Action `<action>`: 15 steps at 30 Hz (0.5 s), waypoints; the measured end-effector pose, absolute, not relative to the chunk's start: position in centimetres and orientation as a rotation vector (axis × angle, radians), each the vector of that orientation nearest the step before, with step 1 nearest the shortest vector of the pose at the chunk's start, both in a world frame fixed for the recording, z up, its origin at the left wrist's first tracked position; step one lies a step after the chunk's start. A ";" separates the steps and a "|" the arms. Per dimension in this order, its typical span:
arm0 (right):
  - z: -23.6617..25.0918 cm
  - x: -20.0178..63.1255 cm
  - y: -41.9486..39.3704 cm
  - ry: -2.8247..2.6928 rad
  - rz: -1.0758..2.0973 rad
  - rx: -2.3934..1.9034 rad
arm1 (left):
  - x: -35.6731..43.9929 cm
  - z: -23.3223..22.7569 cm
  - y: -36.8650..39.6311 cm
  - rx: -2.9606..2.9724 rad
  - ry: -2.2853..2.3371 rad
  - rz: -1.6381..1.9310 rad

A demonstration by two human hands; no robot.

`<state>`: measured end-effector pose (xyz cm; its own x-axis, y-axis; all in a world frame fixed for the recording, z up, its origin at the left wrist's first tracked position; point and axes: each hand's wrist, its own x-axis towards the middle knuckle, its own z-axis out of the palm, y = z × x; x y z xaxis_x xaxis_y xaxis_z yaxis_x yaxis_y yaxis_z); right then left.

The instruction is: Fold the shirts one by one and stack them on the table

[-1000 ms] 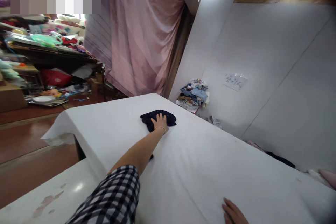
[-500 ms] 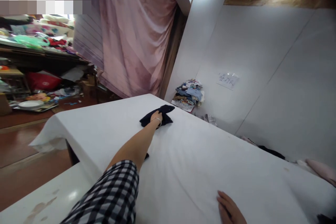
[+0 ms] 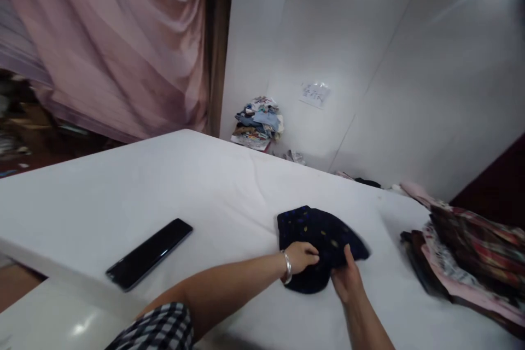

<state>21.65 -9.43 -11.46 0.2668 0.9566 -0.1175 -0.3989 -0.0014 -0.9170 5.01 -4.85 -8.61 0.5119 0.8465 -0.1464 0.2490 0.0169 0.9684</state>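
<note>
Looking down at the white tabletop (image 3: 205, 186), I see both my hands on a dark navy garment (image 3: 324, 229) with small coloured specks, lying toward the near right part of the surface. My left hand (image 3: 301, 257), a silver bracelet (image 3: 287, 267) at its wrist, rests on the near left part of the cloth with fingers curled into the fabric, gripping it. My right hand (image 3: 348, 281) meets the garment's near edge from the right, its thumb raised over the cloth and the fingers tucked under or against the fold; it looks like a pinch on the fabric, though blur keeps me from being sure. A checked sleeve (image 3: 158, 331) shows on my left arm near the bottom edge.

A black phone (image 3: 150, 253) lies flat near the tabletop's left edge, well apart from the garment. A stack of patterned, pinkish clothes (image 3: 467, 251) sits by the right edge, near the garment but not touching it. Beyond the far edge, a small heap of clothes (image 3: 258, 123) sits against the white wall (image 3: 369, 38), beside a pink curtain (image 3: 123, 38).
</note>
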 end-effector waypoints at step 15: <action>-12.1 22.3 -8.8 -0.648 1.386 -0.794 | 9.3 -8.9 -4.5 2.068 1.231 0.653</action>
